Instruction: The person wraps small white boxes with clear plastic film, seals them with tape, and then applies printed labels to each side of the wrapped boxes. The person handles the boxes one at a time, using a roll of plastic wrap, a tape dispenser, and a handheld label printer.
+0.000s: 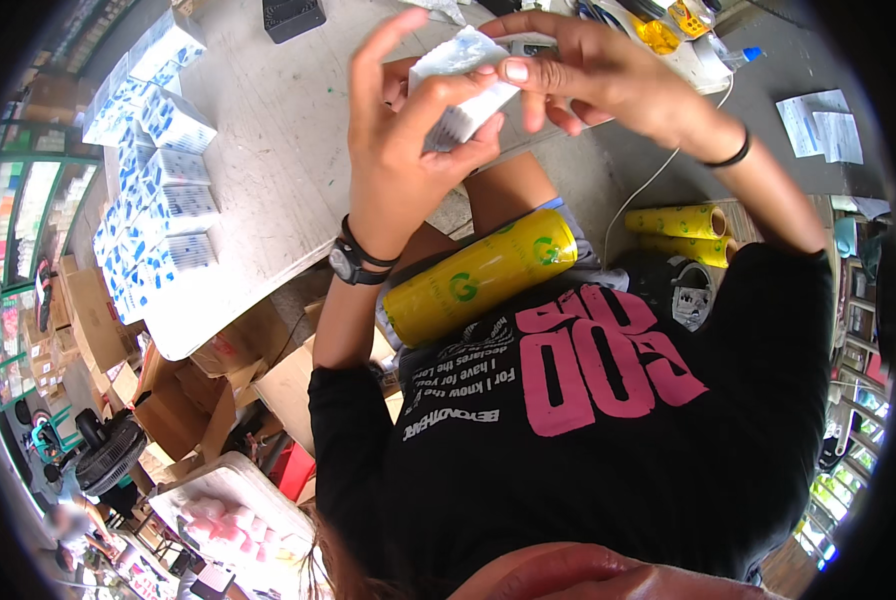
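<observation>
In front of me, above the table edge, my left hand (410, 127) grips a small white block-shaped pack (467, 64) with ridged sides, perhaps a bundle of stacked pieces. Its fingers and thumb wrap around the pack. At the pack's right corner, my right hand (583, 71) rests its thumb and reaches its index finger along the far edge. Its other fingers are spread below. A yellow roll of plastic film (485, 274) with green printing lies across my lap.
Blue-and-white packs (155, 187) are stacked along the left of the white table (283, 135). A black box (293, 19) sits at the far edge. Two more yellow rolls (677, 232) lie at right, near a white cable (639, 187). Cardboard boxes (193, 397) crowd the lower left.
</observation>
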The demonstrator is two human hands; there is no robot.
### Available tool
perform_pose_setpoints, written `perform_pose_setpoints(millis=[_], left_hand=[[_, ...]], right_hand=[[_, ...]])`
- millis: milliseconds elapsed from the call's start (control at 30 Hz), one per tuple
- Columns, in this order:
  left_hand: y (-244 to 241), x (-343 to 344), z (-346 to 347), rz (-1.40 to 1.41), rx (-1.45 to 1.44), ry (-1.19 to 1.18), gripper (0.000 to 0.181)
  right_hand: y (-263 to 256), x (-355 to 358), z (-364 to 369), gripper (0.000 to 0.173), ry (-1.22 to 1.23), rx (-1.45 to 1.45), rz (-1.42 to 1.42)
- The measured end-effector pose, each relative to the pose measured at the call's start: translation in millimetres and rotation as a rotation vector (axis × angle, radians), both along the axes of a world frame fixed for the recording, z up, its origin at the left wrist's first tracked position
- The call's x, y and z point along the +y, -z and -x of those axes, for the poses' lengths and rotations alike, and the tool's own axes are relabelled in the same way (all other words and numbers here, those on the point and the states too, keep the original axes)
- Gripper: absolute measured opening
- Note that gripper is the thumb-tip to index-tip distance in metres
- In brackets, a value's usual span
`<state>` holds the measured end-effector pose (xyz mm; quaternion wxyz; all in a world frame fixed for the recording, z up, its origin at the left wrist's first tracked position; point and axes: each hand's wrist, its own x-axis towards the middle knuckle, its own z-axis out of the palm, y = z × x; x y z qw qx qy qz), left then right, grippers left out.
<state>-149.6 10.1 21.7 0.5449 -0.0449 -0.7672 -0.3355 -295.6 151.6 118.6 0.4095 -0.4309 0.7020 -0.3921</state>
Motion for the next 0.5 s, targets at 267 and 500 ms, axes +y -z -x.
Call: perform_pose_setpoints(millis=[267,500], left_hand=[[3,-5,-2,-0.087,-0.133,0.086,0.045],[-4,-5,-5,-0.003,-0.167,0.029,0.045]], right_hand=[[106,-8,24,0.089,-0.006,0.617,0.851],[65,4,108,0.045,0.354,0.692,0.921]])
